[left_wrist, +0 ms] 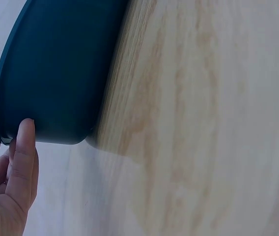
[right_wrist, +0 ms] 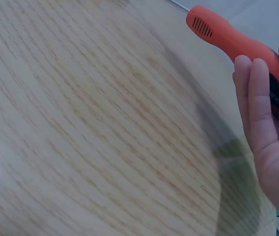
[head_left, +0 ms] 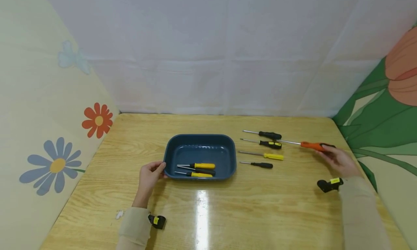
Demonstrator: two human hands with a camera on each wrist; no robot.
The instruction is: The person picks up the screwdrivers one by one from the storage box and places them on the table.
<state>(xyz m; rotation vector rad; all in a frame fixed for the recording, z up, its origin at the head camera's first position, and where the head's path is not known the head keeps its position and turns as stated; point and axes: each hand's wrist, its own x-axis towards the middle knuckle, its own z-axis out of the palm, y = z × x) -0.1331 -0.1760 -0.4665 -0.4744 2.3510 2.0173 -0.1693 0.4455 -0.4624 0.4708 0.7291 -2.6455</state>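
Note:
My left hand [head_left: 151, 176] pinches the left end of a dark blue tray [head_left: 232, 154], thumb at the rim and fingers against the outer wall, as the left wrist view shows. Inside the tray lie two yellow-handled screwdrivers [head_left: 205, 165] and a dark-handled screwdriver [head_left: 208, 172]. My right hand [head_left: 340, 162] grips an orange-and-black screwdriver [head_left: 311, 145] by its handle, its shaft pointing left. In the right wrist view that screwdriver [right_wrist: 228, 37] is held above the table, over its shadow. Its tip, in the head view, overlaps the black-handled screwdrivers.
Right of the tray lie a black screwdriver [head_left: 269, 135], a black-and-yellow screwdriver [head_left: 271, 144], a yellow screwdriver [head_left: 273, 156] and a small black screwdriver [head_left: 262, 165], roughly parallel. The wooden table [head_left: 260, 214] meets a white cloth backdrop [head_left: 224, 62] behind and flowered cloths at both sides.

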